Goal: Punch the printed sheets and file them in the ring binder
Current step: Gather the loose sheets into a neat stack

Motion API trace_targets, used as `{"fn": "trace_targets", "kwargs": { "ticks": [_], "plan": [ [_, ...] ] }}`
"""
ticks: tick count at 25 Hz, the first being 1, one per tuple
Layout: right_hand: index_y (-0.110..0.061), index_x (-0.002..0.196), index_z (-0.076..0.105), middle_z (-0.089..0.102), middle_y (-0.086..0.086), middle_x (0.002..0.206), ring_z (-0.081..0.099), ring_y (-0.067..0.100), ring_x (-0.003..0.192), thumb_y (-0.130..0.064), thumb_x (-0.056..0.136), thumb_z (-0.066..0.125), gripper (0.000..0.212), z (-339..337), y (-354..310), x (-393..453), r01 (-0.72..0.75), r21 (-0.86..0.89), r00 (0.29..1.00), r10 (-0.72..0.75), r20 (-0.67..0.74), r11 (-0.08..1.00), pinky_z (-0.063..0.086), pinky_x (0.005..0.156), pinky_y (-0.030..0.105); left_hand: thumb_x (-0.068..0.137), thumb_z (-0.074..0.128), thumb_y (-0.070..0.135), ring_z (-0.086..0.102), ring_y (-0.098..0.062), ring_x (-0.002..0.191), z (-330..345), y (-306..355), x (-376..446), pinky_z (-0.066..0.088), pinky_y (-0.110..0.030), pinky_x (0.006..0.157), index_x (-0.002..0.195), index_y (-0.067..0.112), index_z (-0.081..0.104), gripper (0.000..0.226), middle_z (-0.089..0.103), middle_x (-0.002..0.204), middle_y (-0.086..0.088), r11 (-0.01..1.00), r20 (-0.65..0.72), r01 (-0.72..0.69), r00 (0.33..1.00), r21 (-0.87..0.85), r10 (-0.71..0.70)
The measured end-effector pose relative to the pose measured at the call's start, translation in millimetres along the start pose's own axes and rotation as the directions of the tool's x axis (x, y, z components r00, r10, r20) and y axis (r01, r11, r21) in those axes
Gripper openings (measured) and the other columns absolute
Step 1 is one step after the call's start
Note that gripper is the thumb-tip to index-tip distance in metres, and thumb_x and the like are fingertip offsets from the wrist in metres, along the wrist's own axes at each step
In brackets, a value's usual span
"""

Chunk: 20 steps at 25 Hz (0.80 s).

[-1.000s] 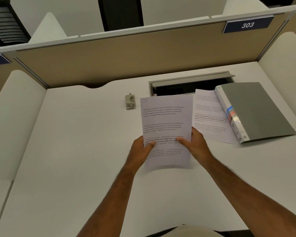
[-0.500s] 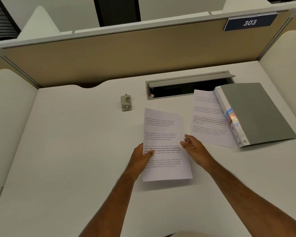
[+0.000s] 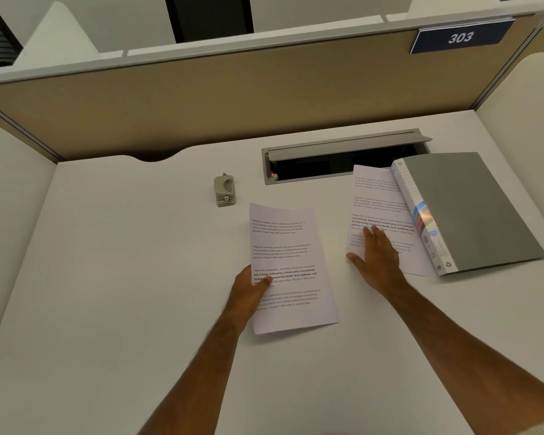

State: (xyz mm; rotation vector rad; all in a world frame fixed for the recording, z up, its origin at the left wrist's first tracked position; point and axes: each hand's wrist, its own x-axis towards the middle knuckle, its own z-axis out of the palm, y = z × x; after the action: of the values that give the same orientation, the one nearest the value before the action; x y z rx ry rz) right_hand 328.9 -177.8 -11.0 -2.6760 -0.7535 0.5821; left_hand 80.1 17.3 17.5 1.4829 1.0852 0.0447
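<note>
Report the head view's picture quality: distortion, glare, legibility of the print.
Head view: wide-angle bending curves the partition top; a bright glare patch sits on the binder spine; print on the sheet under the left hand is mostly too small to read; light is soft, shadows faint.

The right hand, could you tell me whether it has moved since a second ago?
Yes. The right hand has left the sheet held by the left hand and moved right, toward the ring binder, onto the second sheet.

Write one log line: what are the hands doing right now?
left hand: pinches near printed white sheet | right hand: flat on far printed sheet
</note>
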Motion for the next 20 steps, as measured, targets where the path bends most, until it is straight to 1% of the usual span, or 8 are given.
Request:
{"fn": "trace_targets", "kwargs": {
  "ticks": [2,4,8,11,13,15,18,20],
  "plan": [
    [-0.011,0.158,0.016,0.009,0.013,0.168,0.01,0.033,0.155,-0.051,0.095,0.058,0.086,3.7,5.5,2.5,-0.014,-0.052,0.999,0.015,0.031,0.999,0.017,0.121,0.053,0.099,0.065,0.024,0.07,-0.014,0.102,-0.9,0.7,0.8,0.059,-0.026,0.079,0.133,0.023,0.059,0.034,0.071,0.123,0.003,1.0,-0.005,0.009,1.0,-0.01,-0.009],
    [-0.011,0.157,0.019,0.011,0.013,0.168,0.012,0.032,0.154,-0.051,0.096,0.057,0.082,7.3,8.6,1.6,-0.005,-0.055,1.0,0.006,0.013,0.998,0.018,0.121,0.053,0.099,0.065,0.023,0.07,-0.01,0.101,-1.5,1.6,0.4,0.057,-0.02,0.074,0.131,0.024,0.06,0.032,0.071,0.121,0.005,1.0,-0.005,0.01,1.0,-0.018,-0.01],
    [-0.012,0.148,0.04,0.033,0.011,0.16,0.032,0.031,0.147,-0.037,0.096,0.063,0.062,8.3,7.1,-2.9,0.059,0.028,0.995,-0.056,-0.083,0.998,0.03,0.117,0.049,0.099,0.065,0.021,0.07,-0.01,0.104,-1.1,2.6,0.1,0.056,-0.019,0.076,0.134,0.023,0.06,0.035,0.071,0.124,0.005,0.999,-0.004,0.008,1.0,-0.049,-0.008],
    [-0.012,0.143,0.048,0.048,0.01,0.151,0.046,0.029,0.139,-0.031,0.099,0.06,0.049,4.0,2.8,-7.5,0.13,0.118,0.983,-0.112,-0.146,0.984,0.038,0.113,0.044,0.1,0.064,0.02,0.07,-0.008,0.103,-1.4,3.9,-2.1,0.056,-0.017,0.073,0.134,0.024,0.06,0.035,0.071,0.123,0.007,0.998,0.002,0.011,1.0,-0.059,-0.011],
    [-0.014,0.144,0.048,0.052,0.008,0.149,0.05,0.026,0.136,-0.031,0.101,0.057,0.046,1.8,-2.8,-13.6,0.192,0.173,0.972,-0.163,-0.168,0.966,0.039,0.112,0.04,0.1,0.064,0.021,0.069,-0.006,0.101,-2.3,4.1,-4.0,0.055,-0.014,0.069,0.133,0.026,0.059,0.034,0.07,0.121,0.009,0.998,0.007,0.01,1.0,-0.063,-0.01],
    [-0.016,0.146,0.045,0.051,0.006,0.15,0.048,0.025,0.137,-0.033,0.102,0.054,0.048,0.4,-11.8,-21.4,0.231,0.225,0.968,-0.199,-0.154,0.947,0.038,0.112,0.037,0.1,0.064,0.021,0.07,-0.007,0.101,-4.0,2.8,-6.2,0.056,-0.014,0.069,0.133,0.026,0.059,0.033,0.07,0.121,0.009,0.998,0.007,0.009,1.0,-0.069,-0.008],
    [-0.021,0.149,0.04,0.047,0.003,0.153,0.043,0.023,0.14,-0.039,0.103,0.049,0.05,5.1,-28.7,-32.7,0.232,0.282,0.972,-0.213,-0.099,0.931,0.036,0.115,0.04,0.1,0.064,0.02,0.072,-0.012,0.103,-8.7,-0.8,-10.1,0.059,-0.022,0.075,0.134,0.025,0.059,0.035,0.071,0.123,0.006,0.996,0.004,0.012,1.0,-0.089,-0.011],
    [-0.021,0.149,0.04,0.048,0.003,0.152,0.044,0.023,0.139,-0.04,0.103,0.048,0.05,8.5,-40.6,-39.6,0.241,0.307,0.971,-0.232,-0.067,0.921,0.037,0.116,0.043,0.1,0.064,0.02,0.072,-0.014,0.103,-11.8,-3.0,-13.4,0.06,-0.024,0.077,0.134,0.024,0.059,0.035,0.072,0.123,0.005,0.995,0.006,0.005,1.0,-0.099,-0.005]
  ]
}}
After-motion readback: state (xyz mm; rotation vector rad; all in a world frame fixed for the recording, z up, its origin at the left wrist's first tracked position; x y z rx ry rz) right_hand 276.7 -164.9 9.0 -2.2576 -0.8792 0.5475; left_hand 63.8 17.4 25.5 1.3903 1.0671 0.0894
